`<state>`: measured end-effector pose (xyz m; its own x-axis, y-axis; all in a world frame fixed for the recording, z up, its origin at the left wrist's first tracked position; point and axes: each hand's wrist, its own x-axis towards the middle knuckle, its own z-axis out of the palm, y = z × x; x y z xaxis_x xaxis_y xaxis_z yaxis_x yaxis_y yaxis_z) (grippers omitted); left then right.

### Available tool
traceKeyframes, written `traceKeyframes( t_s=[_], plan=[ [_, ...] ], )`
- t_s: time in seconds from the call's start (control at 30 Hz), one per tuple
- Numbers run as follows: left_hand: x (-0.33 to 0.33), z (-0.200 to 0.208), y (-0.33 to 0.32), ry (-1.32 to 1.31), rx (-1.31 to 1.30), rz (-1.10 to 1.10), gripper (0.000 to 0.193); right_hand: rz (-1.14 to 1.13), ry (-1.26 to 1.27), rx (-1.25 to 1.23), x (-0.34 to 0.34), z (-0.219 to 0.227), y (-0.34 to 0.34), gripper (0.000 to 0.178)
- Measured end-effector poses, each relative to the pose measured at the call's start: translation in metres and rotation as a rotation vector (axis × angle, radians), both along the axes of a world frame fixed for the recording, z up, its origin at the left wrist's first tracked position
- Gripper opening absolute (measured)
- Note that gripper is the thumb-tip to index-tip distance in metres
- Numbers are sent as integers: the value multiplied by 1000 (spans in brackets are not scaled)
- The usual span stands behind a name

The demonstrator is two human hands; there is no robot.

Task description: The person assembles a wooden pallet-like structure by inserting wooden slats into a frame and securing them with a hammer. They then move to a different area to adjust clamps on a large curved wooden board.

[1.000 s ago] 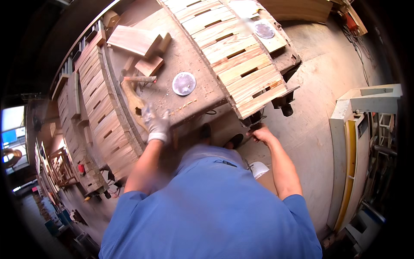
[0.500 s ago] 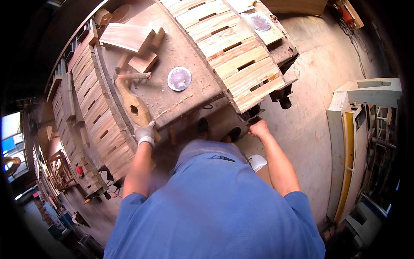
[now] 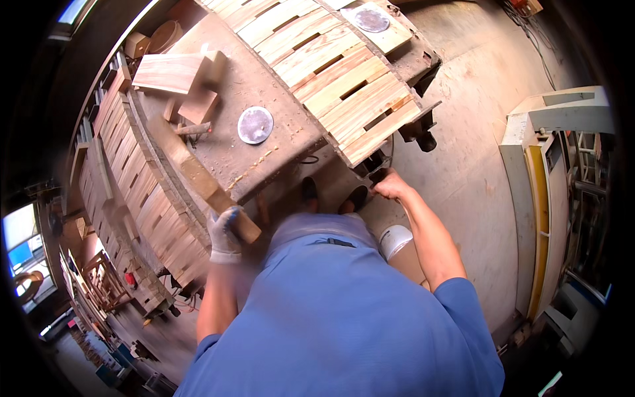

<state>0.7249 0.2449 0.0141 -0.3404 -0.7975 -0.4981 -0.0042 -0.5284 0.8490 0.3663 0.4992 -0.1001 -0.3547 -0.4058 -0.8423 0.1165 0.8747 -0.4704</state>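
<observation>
Head view: person in a blue shirt leaning over a dusty worktop (image 3: pixel 278 99), both hands engaged.

Stacked slat panels (image 3: pixel 142 198) stand along the left edge. Left hands entry: gloved left hand (image 3: pixel 225 233) closed around the near end of a long wooden plank (image 3: pixel 198 178), which lies diagonally across the worktop's left edge (gripped at the end, likely for leverage). Grey round disc (image 3: pixel 255 125) lies flat mid-worktop; loose wood blocks (image 3: pixel 175 76) sit beyond it. Slatted pallet panel (image 3: pixel 331 66) overhangs the right side. Bare right hand (image 3: pixel 390 186) reaches the panel's near corner at a dark fitting; its grip cannot be told.
</observation>
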Motion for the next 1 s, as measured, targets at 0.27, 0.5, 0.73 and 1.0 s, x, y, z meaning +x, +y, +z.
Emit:
traceKeyframes(
  t_s=[0.27, 0.5, 0.73, 1.0],
  plan=[
    [-110, 53, 1, -113, -270, -826, 73, -73, -55, -67, 5, 0, 8, 61],
    [-185, 17, 51, -189, -273, -1594, 67, -953, -175, -533, 28, -21, 123, 74],
    [-202, -40, 104, -377, 223, -1715, 43, -1370, -319, -546, 61, 17, 130, 90],
    [-216, -34, 125, -356, 641, -1385, 40, -1295, -382, -536, 41, -39, 85, 60]
  ],
)
